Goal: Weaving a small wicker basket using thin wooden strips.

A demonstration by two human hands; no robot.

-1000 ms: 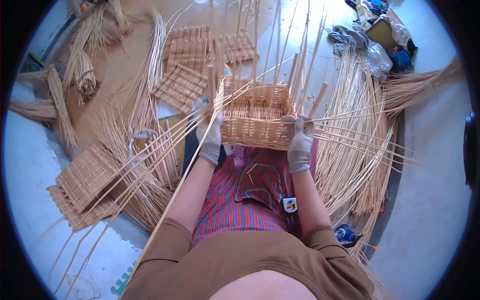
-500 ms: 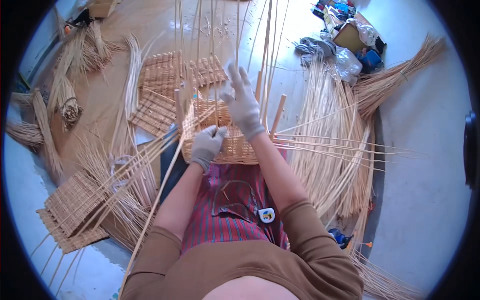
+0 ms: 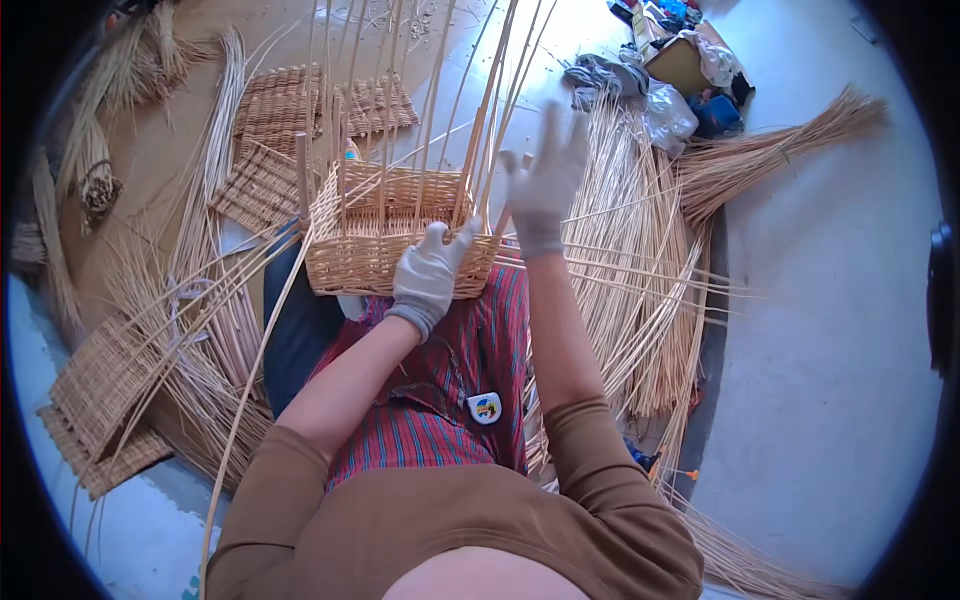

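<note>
A half-woven wicker basket [image 3: 345, 262] sits across my lap, with tall thin stakes [image 3: 432, 90] rising from its walls. Wooden posts [image 3: 302, 175] stand at its corners, and loose weaver ends reach out to both sides. My left hand [image 3: 428, 275], in a pale work glove, lies against the near wall, its thumb and forefinger spread apart near the rim. Some of its other fingers are hidden. My right hand [image 3: 547, 178], gloved too and blurred, is raised beside the basket's right end, with fingers stretched and nothing in them.
Woven panels [image 3: 278, 115] lie beyond the basket, and more panels [image 3: 105, 390] at the left. Long cane bundles [image 3: 640, 290] spread on the floor at the right; others [image 3: 95, 180] lie far left. A heap of bags and cloth [image 3: 680, 75] is at the far right.
My right hand has moved away from the basket's inside to the right. The left hand's fingers have spread and shifted toward the right part of the near wall. The basket appears further left.
</note>
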